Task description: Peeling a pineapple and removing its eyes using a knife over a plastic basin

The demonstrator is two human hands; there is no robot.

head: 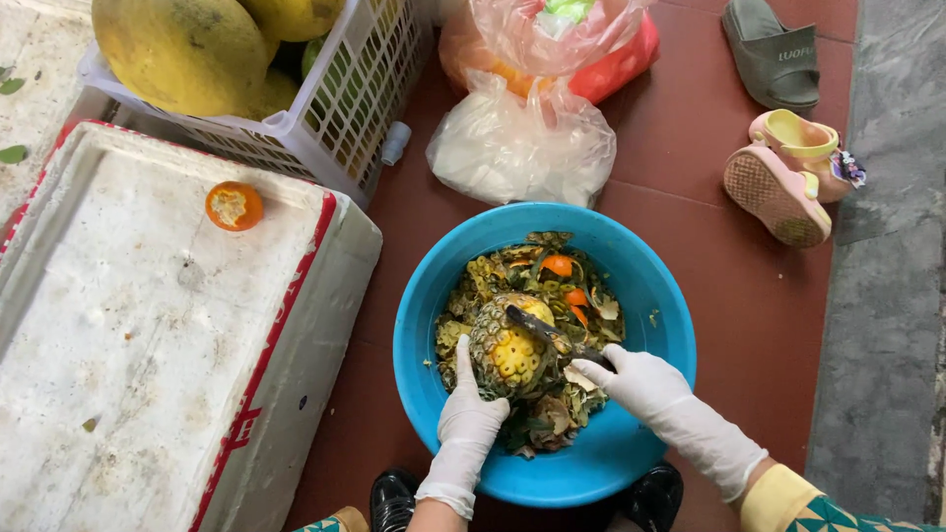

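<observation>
A partly peeled pineapple (507, 347) is held over a blue plastic basin (631, 271) full of peelings. My left hand (468, 419), in a white glove, grips the pineapple from its near left side. My right hand (641, 384), also gloved, holds a dark knife (545, 333) whose blade lies across the top of the fruit. Yellow flesh shows where skin is cut away; the rest is still green-brown skin.
A white foam box (148, 325) with a cut orange fruit (234, 206) on its lid stands at left. Behind it sits a white crate (345, 108) of large yellow-green fruit. Plastic bags (532, 128) lie beyond the basin. Sandals (783, 172) rest at right on the red floor.
</observation>
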